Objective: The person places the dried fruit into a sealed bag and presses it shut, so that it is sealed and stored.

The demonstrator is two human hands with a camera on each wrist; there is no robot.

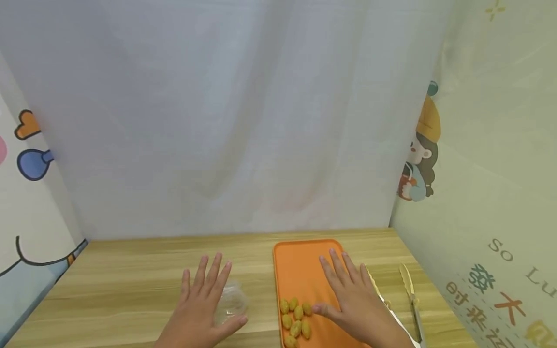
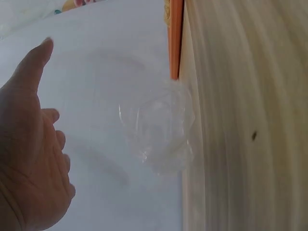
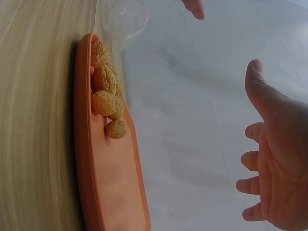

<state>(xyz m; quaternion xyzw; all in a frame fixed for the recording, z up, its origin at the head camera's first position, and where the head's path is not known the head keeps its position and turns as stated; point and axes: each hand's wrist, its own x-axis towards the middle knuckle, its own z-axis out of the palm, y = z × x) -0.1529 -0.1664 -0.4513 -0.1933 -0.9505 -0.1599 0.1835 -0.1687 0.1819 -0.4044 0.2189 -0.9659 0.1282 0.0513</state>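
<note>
My grip is wide on both sides: my left hand [image 1: 201, 307], at the lower centre-left of the head view, has its fingers straight and its thumb out towards the right, and my right hand [image 1: 354, 304], lower centre-right, has its fingers spread and its thumb pointing left. Just beside my left thumb, at the lower centre, sits a piece of clear plastic [image 1: 232, 302]; whether it is a bag or a bowl I cannot tell. My right hand is held over the orange tray [image 1: 300, 270], which runs up the lower centre-right of the frame, and in the right wrist view my fingers are apart from it. Wrinkled yellow-brown fruits [image 1: 296, 329] cluster at the tray's near left, close to my right thumb at the frame's bottom. Metal tongs [image 1: 416, 314] lie at the lower right, partly behind my right hand, their arms spread apart. All of this is on a wood-grain table [image 1: 130, 280] across the lower frame, with a pale curtain [image 1: 196, 121] filling the upper middle and a printed cloth [image 1: 487, 169] on the right.
</note>
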